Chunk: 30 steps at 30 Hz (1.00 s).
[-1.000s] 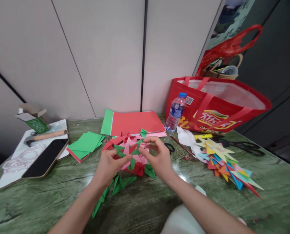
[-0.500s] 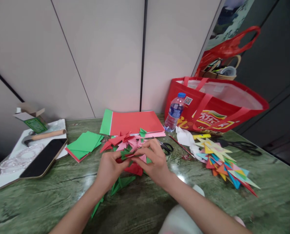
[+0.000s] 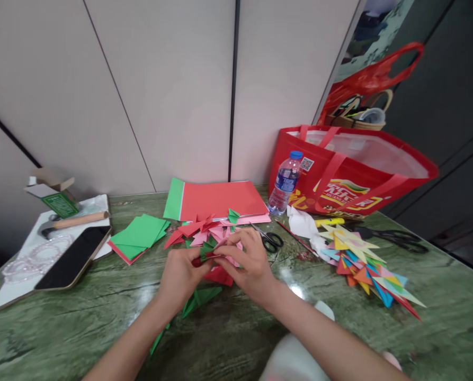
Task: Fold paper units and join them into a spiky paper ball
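Note:
My left hand (image 3: 179, 275) is closed, its thumb and finger pinching folded green and red paper (image 3: 206, 251) above the table. Close beside it, my right hand (image 3: 250, 264) pinches a pink folded paper piece (image 3: 221, 243) against the left hand's paper; the fingers partly hide the joint. Behind both hands lies a pile of red and pink folded paper pieces (image 3: 196, 227). A red folded piece (image 3: 219, 275) shows under the fingers. Green folded pieces (image 3: 200, 299) lie on the table in front of the left hand.
Green paper squares (image 3: 139, 233) lie left, red sheets (image 3: 224, 200) behind. Scissors (image 3: 273, 242), a pencil (image 3: 294, 235), a water bottle (image 3: 285, 182) and a red bag (image 3: 339, 174) stand or lie right, near a multicoloured folded-paper chain (image 3: 367, 267). A phone (image 3: 73, 259) and hammer (image 3: 75, 220) are far left.
The hands stay together in nearly the same place. The right fingers have shifted slightly on the paper, and more of the pink piece and the scissors shows. The view has moved a little.

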Each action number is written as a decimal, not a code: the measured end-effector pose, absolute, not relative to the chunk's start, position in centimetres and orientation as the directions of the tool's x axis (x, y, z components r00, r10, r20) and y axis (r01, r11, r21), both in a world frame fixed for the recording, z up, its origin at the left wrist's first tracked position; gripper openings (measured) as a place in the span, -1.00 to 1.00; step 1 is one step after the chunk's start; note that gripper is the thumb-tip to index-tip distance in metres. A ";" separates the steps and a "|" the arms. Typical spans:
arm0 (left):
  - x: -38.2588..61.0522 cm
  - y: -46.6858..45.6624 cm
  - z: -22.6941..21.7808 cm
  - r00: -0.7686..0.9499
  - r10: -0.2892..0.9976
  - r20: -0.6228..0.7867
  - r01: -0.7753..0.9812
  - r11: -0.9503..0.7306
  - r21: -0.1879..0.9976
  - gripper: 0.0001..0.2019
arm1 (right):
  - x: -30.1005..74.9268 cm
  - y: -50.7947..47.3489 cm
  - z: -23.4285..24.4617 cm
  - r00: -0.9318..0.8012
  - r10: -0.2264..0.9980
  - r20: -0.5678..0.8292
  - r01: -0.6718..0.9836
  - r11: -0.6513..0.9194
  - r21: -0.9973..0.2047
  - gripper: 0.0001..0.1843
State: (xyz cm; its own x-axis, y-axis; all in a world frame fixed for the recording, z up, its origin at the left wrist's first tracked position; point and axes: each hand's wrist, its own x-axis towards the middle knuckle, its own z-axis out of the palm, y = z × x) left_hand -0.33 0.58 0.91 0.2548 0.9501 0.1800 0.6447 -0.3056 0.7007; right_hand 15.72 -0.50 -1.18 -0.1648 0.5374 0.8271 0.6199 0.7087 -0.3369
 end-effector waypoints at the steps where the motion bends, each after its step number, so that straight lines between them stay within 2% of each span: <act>1: -0.3 0.6 0.9 0.262 0.949 0.178 0.647 -0.309 0.697 -0.76 | 15.7 -0.5 -1.2 -0.166 0.538 0.826 0.626 0.705 -0.333 -0.95; 9: -0.3 0.6 0.8 0.250 0.957 0.151 0.685 -0.284 0.671 -0.79 | 15.6 -0.7 -1.4 -0.204 0.548 0.811 0.679 0.676 -0.286 -0.91; 14: -0.5 0.7 0.8 0.226 0.957 0.184 0.667 -0.290 0.686 -0.84 | 15.3 -0.9 -1.4 -0.230 0.513 0.827 0.639 0.720 -0.269 -0.90; 18: -0.5 0.7 0.8 0.197 0.962 0.188 0.661 -0.272 0.699 -0.84 | 15.2 -0.9 -1.4 -0.184 0.545 0.818 0.591 0.726 -0.351 -0.94; 21: -0.3 0.6 0.8 0.209 0.964 0.164 0.639 -0.262 0.723 -0.78 | 15.1 -0.9 -1.6 -0.101 0.595 0.798 0.561 0.696 -0.448 -0.97; 23: -0.2 0.5 0.8 0.224 0.965 0.138 0.615 -0.250 0.748 -0.74 | 15.1 -0.9 -1.6 -0.072 0.597 0.799 0.550 0.692 -0.468 -0.96; 30: 0.1 0.3 1.6 0.232 0.969 0.084 0.522 -0.197 0.830 -0.79 | 15.3 -0.7 -1.4 -0.166 0.502 0.849 0.580 0.746 -0.327 -0.90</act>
State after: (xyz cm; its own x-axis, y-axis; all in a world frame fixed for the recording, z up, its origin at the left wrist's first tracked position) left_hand 0.15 0.25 1.56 0.2320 0.9691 0.0844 0.5223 -0.1973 0.8296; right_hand 15.29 -0.73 -1.37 -0.1663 0.5022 0.8486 0.5805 0.7455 -0.3275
